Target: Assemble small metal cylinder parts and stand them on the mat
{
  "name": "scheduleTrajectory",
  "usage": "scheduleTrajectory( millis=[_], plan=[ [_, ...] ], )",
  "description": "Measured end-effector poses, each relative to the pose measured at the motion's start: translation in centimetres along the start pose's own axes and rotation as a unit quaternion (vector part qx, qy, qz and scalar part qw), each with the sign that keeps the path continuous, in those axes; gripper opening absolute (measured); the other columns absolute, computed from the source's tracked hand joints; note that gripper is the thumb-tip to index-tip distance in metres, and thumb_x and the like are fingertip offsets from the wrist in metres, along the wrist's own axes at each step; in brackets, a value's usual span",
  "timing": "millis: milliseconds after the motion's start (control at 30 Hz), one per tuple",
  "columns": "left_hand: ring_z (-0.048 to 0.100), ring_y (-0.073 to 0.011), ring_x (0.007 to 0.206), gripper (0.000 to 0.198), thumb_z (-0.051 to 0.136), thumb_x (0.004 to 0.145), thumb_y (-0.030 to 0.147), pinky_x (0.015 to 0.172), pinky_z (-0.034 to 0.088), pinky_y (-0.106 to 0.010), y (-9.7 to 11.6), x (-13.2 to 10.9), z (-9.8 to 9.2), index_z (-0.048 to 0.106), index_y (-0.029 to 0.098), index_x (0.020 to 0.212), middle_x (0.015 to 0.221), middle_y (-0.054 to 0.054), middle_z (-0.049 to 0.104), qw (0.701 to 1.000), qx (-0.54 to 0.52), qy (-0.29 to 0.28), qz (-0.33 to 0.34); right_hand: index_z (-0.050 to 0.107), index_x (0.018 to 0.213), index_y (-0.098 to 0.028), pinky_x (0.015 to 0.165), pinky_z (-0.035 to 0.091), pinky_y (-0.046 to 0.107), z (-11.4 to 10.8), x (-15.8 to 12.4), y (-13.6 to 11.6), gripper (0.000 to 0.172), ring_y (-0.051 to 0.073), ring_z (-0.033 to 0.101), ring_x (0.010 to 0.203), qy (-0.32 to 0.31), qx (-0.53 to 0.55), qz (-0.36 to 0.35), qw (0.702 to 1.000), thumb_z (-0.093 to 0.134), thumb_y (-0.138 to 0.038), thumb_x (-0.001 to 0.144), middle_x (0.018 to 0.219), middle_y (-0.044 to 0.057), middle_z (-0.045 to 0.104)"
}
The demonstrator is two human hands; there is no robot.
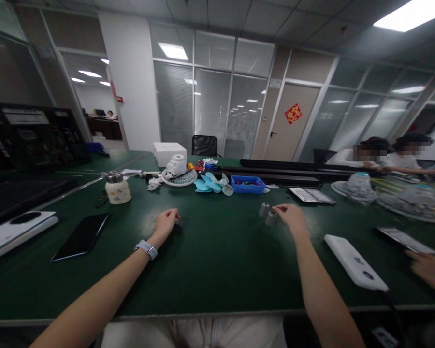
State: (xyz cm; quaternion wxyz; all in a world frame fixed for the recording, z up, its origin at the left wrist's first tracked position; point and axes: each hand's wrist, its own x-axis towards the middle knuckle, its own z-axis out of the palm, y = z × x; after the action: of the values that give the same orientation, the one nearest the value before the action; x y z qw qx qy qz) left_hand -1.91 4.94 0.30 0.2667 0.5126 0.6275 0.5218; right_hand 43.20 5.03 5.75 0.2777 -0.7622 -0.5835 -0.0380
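Two small grey metal cylinders stand on the green table right of centre, a farther cylinder [264,209] and a nearer cylinder [271,218]. My right hand [293,217] reaches in beside them. Its thumb and fingertips come together at the upper right edge of the nearer cylinder; whether they grip it, I cannot make out. My left hand [166,224] rests on the table left of centre, fingers curled in a loose fist, nothing visible in it. A grey watch band [147,248] circles my left wrist.
Left: black phone [81,237], cream jar [118,188], white device [18,234]. Behind: fan part [177,171], light-blue fan blades [210,183], blue basket [248,184]. Right: white power bank [355,261], flat screen device [311,195], another person's hand [429,270].
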Motion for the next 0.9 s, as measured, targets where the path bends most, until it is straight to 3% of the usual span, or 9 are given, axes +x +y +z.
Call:
scheduleTrajectory(
  millis=[67,233,600,733,833,900],
  plan=[
    [0.059,-0.0207,0.061,0.034,0.049,0.071,0.048,0.058,0.04,-0.028,-0.1,0.0,0.0,0.06,0.019,0.057,0.055,-0.003,0.061,1.0,-0.003,-0.001,0.0,0.077,0.088,-0.029,0.058,0.042,0.029,0.3,0.2,0.8,0.021,0.024,0.066,0.078,-0.027,0.015,0.006,0.999,0.063,-0.042,0.079,0.086,0.005,0.073],
    [0.059,-0.0205,0.061,0.034,0.049,0.071,0.048,0.058,0.04,-0.028,0.0,0.0,-0.1,0.061,0.019,0.057,0.058,-0.004,0.063,1.0,-0.004,0.001,-0.001,0.077,0.086,-0.027,0.054,0.042,0.026,0.7,0.0,0.7,0.023,0.023,0.068,0.075,-0.016,0.065,-0.025,0.997,0.062,-0.043,0.077,0.084,0.005,0.074],
    [0.056,-0.0175,0.057,0.032,0.047,0.071,0.044,0.056,0.038,-0.026,-0.7,0.0,0.1,0.06,0.019,0.056,0.057,-0.004,0.061,1.0,-0.012,-0.006,0.018,0.077,0.087,-0.027,0.055,0.044,0.03,1.0,0.2,1.0,0.027,0.023,0.066,0.065,-0.044,0.035,-0.012,0.998,0.067,-0.046,0.071,0.082,0.008,0.073],
    [0.055,-0.0158,0.056,0.031,0.045,0.074,0.039,0.056,0.037,-0.025,-0.5,-0.3,0.1,0.057,0.018,0.054,0.055,-0.004,0.059,1.0,-0.004,-0.015,0.026,0.074,0.101,-0.023,0.065,0.046,0.042,1.9,0.3,0.6,0.047,0.031,0.064,0.073,-0.019,0.027,0.001,0.999,0.068,-0.057,0.069,0.087,0.016,0.07],
    [0.055,-0.015,0.056,0.03,0.045,0.075,0.036,0.056,0.036,-0.025,-0.4,-0.4,0.1,0.057,0.018,0.055,0.056,-0.003,0.059,0.999,0.01,-0.015,0.032,0.066,0.117,-0.02,0.079,0.041,0.05,3.0,0.2,-0.8,0.06,0.035,0.062,0.089,0.04,-0.007,-0.056,0.998,0.059,-0.063,0.075,0.092,0.02,0.067],
    [0.054,-0.0147,0.056,0.03,0.045,0.076,0.035,0.057,0.036,-0.026,-0.5,-0.4,0.1,0.057,0.017,0.055,0.056,-0.004,0.059,0.999,0.01,-0.009,0.035,0.063,0.121,-0.015,0.087,0.033,0.054,3.9,0.1,-2.1,0.064,0.037,0.059,0.097,0.047,-0.058,-0.091,0.993,0.056,-0.062,0.078,0.093,0.022,0.066]
  ],
)
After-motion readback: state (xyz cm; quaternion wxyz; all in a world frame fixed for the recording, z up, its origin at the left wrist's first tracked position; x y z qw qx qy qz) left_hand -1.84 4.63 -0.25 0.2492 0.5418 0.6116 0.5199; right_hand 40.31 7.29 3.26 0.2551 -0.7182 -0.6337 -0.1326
